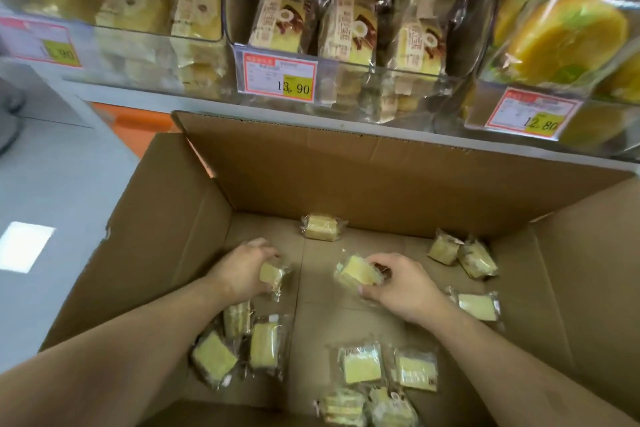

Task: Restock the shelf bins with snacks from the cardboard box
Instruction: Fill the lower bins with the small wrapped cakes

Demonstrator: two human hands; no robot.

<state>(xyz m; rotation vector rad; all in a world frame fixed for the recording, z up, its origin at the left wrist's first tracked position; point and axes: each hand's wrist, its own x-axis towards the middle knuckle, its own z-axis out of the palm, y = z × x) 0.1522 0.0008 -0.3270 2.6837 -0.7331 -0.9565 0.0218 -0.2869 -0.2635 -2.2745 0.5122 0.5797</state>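
A wrapped cake (pixel 355 274) sits pinched under the curled fingers of the right hand (pixel 398 282); another cake (pixel 272 277) is gripped in the left hand (pixel 242 270), both low in the cardboard box (pixel 381 184). They look light, soft and crushable, the film slippery; best held by the sides. Fingertips are partly hidden. The shelf bins (pixel 346 80) above are blurred.

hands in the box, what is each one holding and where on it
Left hand grips a wrapped cake at its left end; right hand grips another wrapped cake by its right side.
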